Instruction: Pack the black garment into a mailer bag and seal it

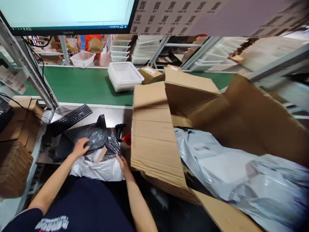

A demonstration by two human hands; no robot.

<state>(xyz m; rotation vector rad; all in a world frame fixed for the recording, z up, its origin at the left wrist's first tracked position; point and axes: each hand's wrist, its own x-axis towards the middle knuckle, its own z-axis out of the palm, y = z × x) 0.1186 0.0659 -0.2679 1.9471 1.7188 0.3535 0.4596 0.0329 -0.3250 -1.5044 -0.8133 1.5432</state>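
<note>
On the metal bench in front of me lies a white plastic mailer bag [98, 169]. A package in glossy black plastic [112, 141] with a pale brown label or card [100, 154] shows at the bag's mouth. My left hand [80, 148] rests on a black plastic bag [93, 133] beside it, fingers apart and stretched to the right. My right hand [122, 163] grips the right edge of the white mailer bag, where it meets the black package; some of its fingers are hidden.
To my right stands a large open cardboard box [154, 129] with white plastic parcels [217, 158] inside. Behind the bench runs a green conveyor belt [82, 85] carrying white baskets [125, 74]. A keyboard [72, 119], a black scanner [119, 130] and a monitor [70, 16] are close by.
</note>
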